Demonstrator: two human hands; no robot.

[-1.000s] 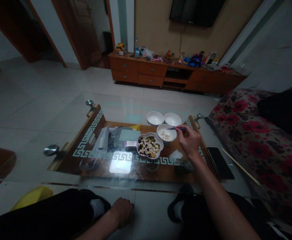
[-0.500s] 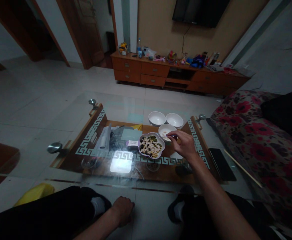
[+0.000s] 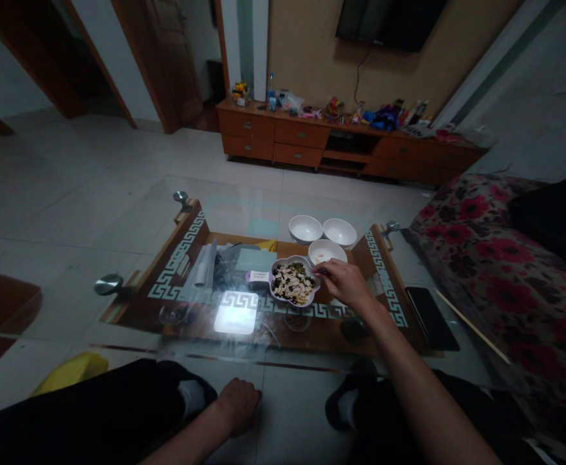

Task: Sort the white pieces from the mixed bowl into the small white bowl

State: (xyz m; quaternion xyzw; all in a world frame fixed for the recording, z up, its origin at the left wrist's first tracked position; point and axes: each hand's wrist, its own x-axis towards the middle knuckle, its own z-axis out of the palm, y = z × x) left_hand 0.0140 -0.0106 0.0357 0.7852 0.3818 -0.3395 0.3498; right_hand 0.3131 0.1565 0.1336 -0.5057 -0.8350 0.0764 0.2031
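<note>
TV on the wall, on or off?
Off, as far as the view shows: the TV screen is uniformly dark, with no picture or glow; only its lower part is in frame.

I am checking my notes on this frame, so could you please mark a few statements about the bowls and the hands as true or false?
1. The right hand is at the edge of the flower-shaped bowl of mixed pieces. True.
2. The left hand is lifting one of the white bowls. False: it is closed in a fist low down near the knee, away from the glass table.
3. Three white bowls stand just beyond the flower-shaped bowl. True.
4. The dark phone lies to the left of the flower-shaped bowl. False: it lies at the right end of the table, near the floral sofa.
5. The flower-shaped bowl is empty. False: it holds pale and dark pieces.
</note>
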